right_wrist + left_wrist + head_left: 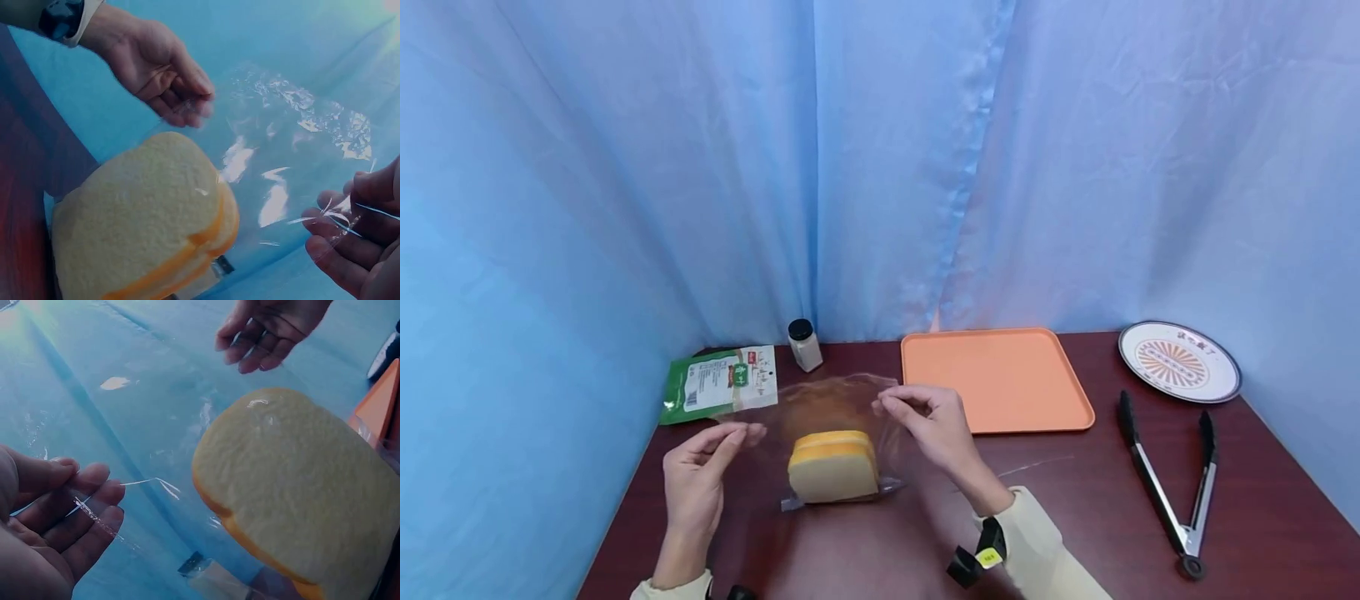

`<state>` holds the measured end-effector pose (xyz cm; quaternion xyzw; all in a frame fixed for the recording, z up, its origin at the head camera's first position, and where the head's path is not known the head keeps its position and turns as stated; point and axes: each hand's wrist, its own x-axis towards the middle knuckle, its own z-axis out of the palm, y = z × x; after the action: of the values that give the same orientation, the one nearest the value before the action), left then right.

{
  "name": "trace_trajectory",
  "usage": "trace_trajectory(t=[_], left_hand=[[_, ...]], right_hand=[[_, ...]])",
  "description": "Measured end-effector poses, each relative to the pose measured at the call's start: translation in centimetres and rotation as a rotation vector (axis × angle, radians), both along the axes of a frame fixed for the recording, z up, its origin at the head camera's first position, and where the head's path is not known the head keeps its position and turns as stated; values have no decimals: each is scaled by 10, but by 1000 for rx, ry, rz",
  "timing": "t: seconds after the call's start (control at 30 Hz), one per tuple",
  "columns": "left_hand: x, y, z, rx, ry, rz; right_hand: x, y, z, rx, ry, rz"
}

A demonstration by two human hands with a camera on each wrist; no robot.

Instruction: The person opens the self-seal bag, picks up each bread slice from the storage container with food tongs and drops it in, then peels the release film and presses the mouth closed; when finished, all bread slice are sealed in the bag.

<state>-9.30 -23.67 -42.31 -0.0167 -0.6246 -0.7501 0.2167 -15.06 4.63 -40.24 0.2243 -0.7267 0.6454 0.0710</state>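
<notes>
Slices of bread (833, 477) with orange-yellow crust sit in the bottom of a clear plastic bag (275, 187). My left hand (698, 475) pinches one side of the bag's upper part between thumb and fingers. On the opposite side, my right hand (934, 429) pinches the film the same way. Both wrist views show the bread (294, 487) between the hands, behind shiny transparent film. The slices stand roughly upright, cut face toward me, low over the table; whether the bag touches the tabletop I cannot tell.
An orange tray (1000, 379) lies behind my right hand. To the far right are a patterned plate (1180, 361) and spread black-tipped tongs (1180, 500). A green-and-white packet (718, 385) and a black-capped jar (805, 346) stand at back left. Blue curtains (880, 167) surround the table.
</notes>
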Motion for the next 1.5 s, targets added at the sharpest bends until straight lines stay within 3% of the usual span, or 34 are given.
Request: trace_trajectory(t=[0.13, 0.43, 0.5, 0.67, 0.8, 0.93, 0.97, 1.1, 1.17, 1.23, 1.3, 1.37, 1.43, 1.5], left_hand=[[0, 0, 1, -2, -10, 1], [12, -7, 4, 44, 92, -90], [18, -10, 6, 29, 100, -106], [36, -20, 16, -79, 19, -101], [54, -31, 23, -124, 1, -170], [75, -47, 20, -126, 98, -316], [79, -51, 17, -106, 162, -369], [92, -62, 5, -81, 430, -516], [92, -65, 0, -40, 473, -619], [90, -67, -3, -65, 392, -683], [86, -68, -7, -63, 203, -737], [79, -68, -13, -55, 10, -760], [67, -66, -20, -22, -133, -740], [54, -63, -28, 6, -248, -681]], right_hand=[[-1, 4, 1, 1, 8, 9], [7, 4, 3, 8, 51, 60], [12, 4, 5, 12, 66, 79], [27, 4, 12, 10, 81, 151], [44, 3, 18, -17, 97, 219], [68, 3, 24, -70, 88, 329], [74, 4, 25, -99, 65, 381], [96, 8, 26, -227, -109, 599], [101, 11, 22, -286, -207, 691], [102, 13, 15, -299, -270, 722], [98, 14, 5, -285, -325, 697], [90, 13, -8, -240, -385, 622], [78, 10, -22, -186, -438, 526], [62, 7, -36, -141, -496, 430]])
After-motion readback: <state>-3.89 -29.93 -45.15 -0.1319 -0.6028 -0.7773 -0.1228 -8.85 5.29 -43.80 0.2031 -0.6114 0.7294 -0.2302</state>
